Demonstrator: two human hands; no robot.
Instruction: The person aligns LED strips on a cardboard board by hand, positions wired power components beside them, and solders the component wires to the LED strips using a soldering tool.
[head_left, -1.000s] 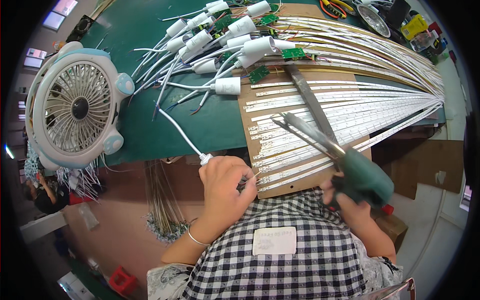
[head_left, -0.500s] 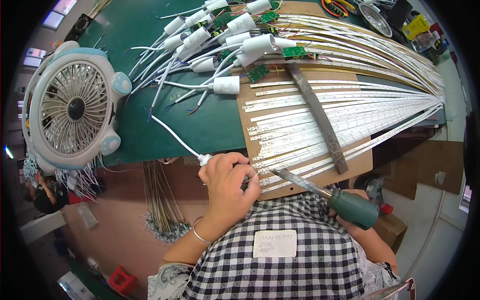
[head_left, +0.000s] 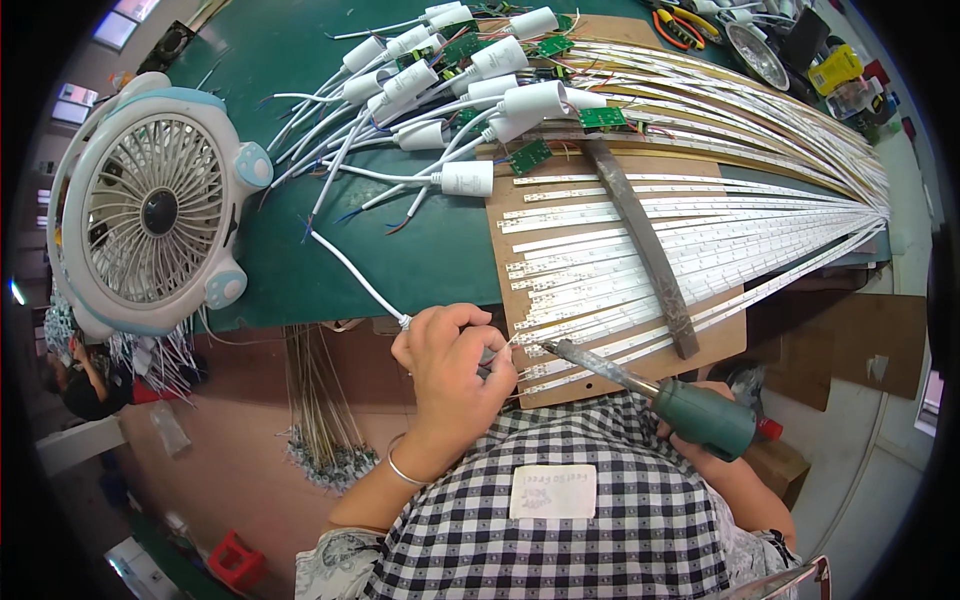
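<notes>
My left hand (head_left: 455,375) is closed at the left end of the LED strips (head_left: 640,270), fingertips pinched on thin wire at the strip ends. A white cable (head_left: 355,270) runs into this hand; whatever part lies within the palm is mostly hidden. In my right hand (head_left: 697,450) is a soldering iron (head_left: 705,418) with a green handle, which covers most of the fingers. Its tip points left, at the strip ends close to my left fingertips; I cannot tell whether it touches. The strips lie fanned out on a brown board (head_left: 600,385), under a dark bar (head_left: 645,250).
White lamp caps (head_left: 467,179) with cables and green circuit boards (head_left: 530,156) crowd the far side of the green table (head_left: 260,290). A white fan (head_left: 158,210) stands at left. Pliers (head_left: 680,28) and a metal dish (head_left: 757,55) lie far right. Another person (head_left: 95,385) is at far left.
The whole view has shifted slightly. My left hand keeps its pinch at the strip ends, and the iron's tip remains close by, with little visible movement.
</notes>
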